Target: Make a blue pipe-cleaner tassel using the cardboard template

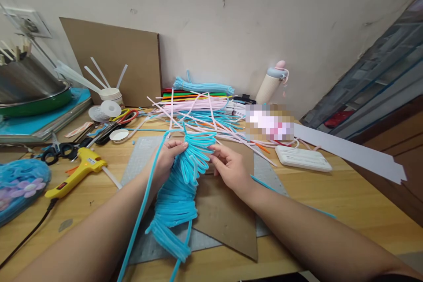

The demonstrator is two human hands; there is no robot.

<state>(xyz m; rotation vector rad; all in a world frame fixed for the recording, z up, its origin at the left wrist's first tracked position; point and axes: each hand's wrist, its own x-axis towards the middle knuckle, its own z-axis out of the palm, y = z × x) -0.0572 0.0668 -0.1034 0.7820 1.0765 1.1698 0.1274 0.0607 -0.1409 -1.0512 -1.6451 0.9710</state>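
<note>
A long piece of looped blue pipe cleaners [175,202] stretches down the middle of the table, its folds packed side by side. My left hand [169,156] is closed on its upper left edge, thumb on top, near where the loops fan out. At the right ends of those loops, my right hand [228,165] pinches with thumb and fingers at the loop tips. One loose blue strand hangs past my left forearm toward the front edge. Beneath the work lie a piece of brown cardboard [228,216] and a grey cutting mat [142,154].
A yellow glue gun [77,172] lies at left near black scissors [59,150] and a blue fluffy piece with flowers [23,185]. Pink and blue pipe cleaners [198,105] pile at the back. A white power bank [303,158] and a bottle [271,83] stand right.
</note>
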